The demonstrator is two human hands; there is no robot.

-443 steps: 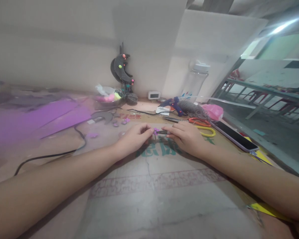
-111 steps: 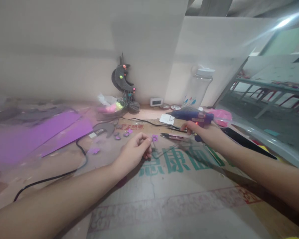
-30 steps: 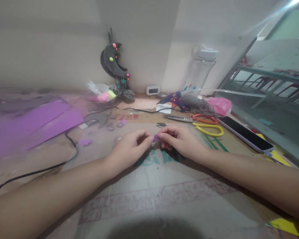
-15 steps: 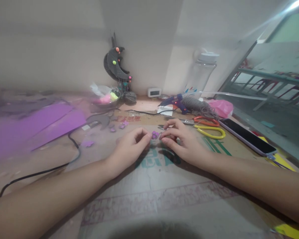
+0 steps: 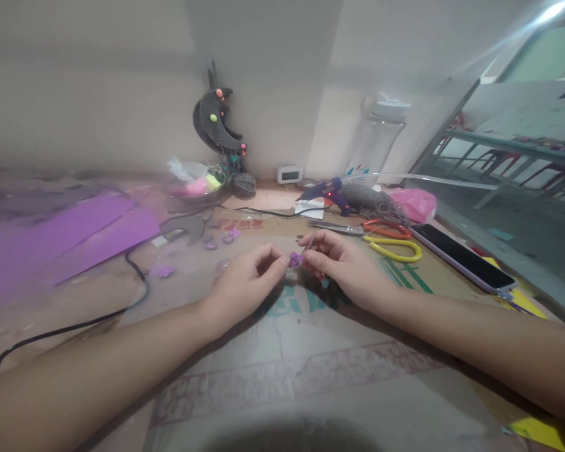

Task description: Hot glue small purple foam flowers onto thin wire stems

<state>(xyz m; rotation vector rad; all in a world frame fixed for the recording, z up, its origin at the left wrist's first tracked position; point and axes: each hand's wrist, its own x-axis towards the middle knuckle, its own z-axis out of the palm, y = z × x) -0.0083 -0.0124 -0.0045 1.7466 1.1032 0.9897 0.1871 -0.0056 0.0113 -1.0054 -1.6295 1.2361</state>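
My left hand pinches a small purple flower-shaped piece between thumb and fingertips, just above the cardboard. Right beside it, my right hand has its thumb and fingers closed on a thin grey stick-like piece, too small to name for certain. The fingertips of both hands are close together, with the flower between them. More purple flower pieces lie beyond my left hand, and another purple flower lies farther left.
Past my right hand lie orange-handled scissors, a yellow-handled tool and a phone. A blue glue gun, grey yarn and a clear bottle stand behind. A black cord and purple sheets occupy the left.
My right hand's fingers have drawn together, and the thin grey piece now points up between them. The purple flower has turned slightly in my left hand. The view has shifted a little.
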